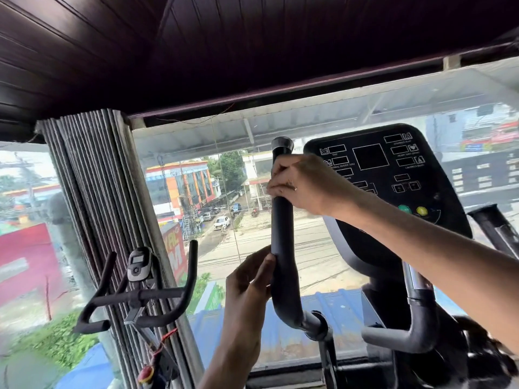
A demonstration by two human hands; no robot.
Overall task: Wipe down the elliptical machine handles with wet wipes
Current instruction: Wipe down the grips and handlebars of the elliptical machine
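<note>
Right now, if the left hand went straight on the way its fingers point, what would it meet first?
The left handle: the left hand touches its black grip now. Sliding up along it, the right hand likely comes next.

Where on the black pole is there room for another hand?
The pole is bare between the right hand near its top and the left hand lower down, and again at the bend under the left hand. The top is crowded.

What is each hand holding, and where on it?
Both hold the black foam-covered elliptical handle: right hand grip just below its silver end cap, left hand lower, above the bend.
</note>
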